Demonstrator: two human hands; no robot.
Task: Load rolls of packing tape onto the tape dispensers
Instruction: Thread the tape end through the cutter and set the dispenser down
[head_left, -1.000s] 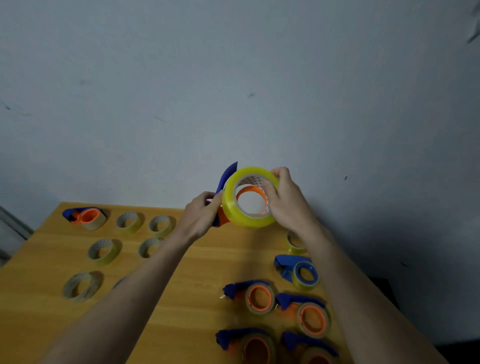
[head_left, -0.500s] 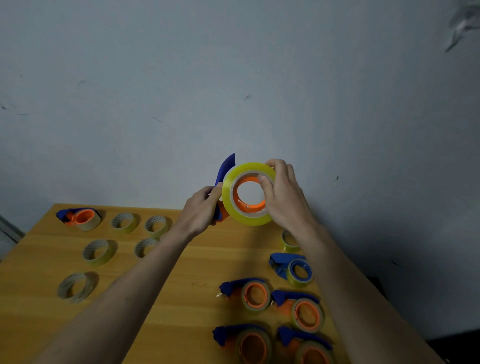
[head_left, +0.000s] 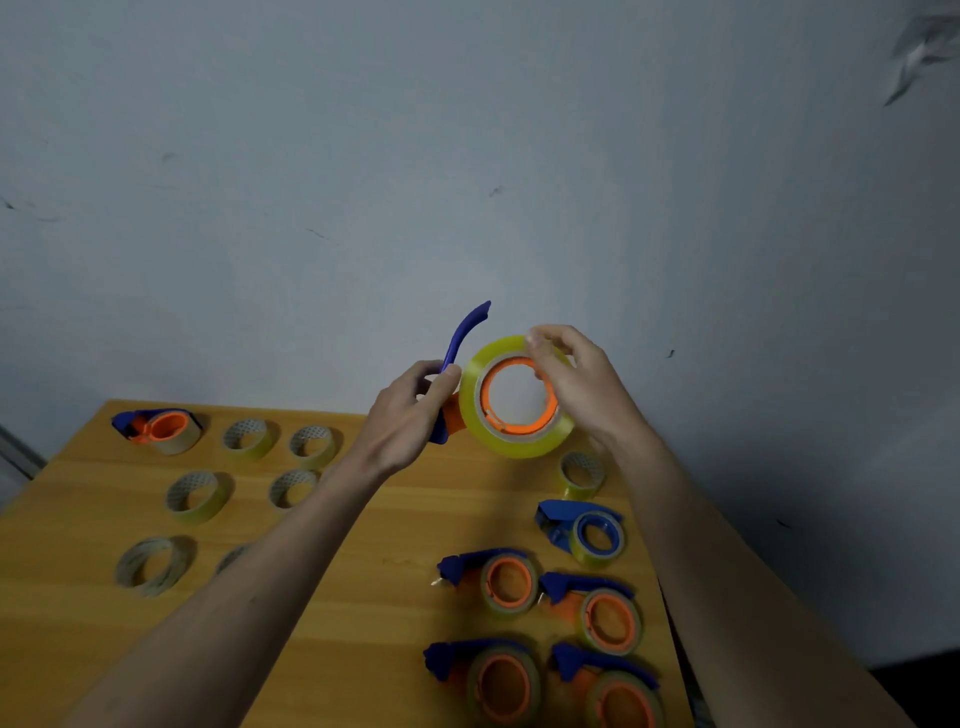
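I hold a blue tape dispenser (head_left: 462, 338) up in front of the wall, above the far edge of the table. My left hand (head_left: 410, 410) grips its blue handle. A yellow tape roll (head_left: 511, 447) sits around the dispenser's orange hub (head_left: 491, 415). My right hand (head_left: 582, 384) clasps the roll's upper right rim, fingers over its edge and thumb on the inner face.
A wooden table (head_left: 363, 545) stands against a grey wall. Several loose tape rolls (head_left: 197, 496) lie at the left, with one loaded dispenser (head_left: 158, 428) at the far left corner. Several loaded dispensers (head_left: 493, 579) lie at the right, and a single roll (head_left: 582, 473) near the far edge.
The roll has slid fully onto the orange hub; a second ago the hub sat off-centre inside it. My right hand's fingers have shifted up toward the roll's top rim.
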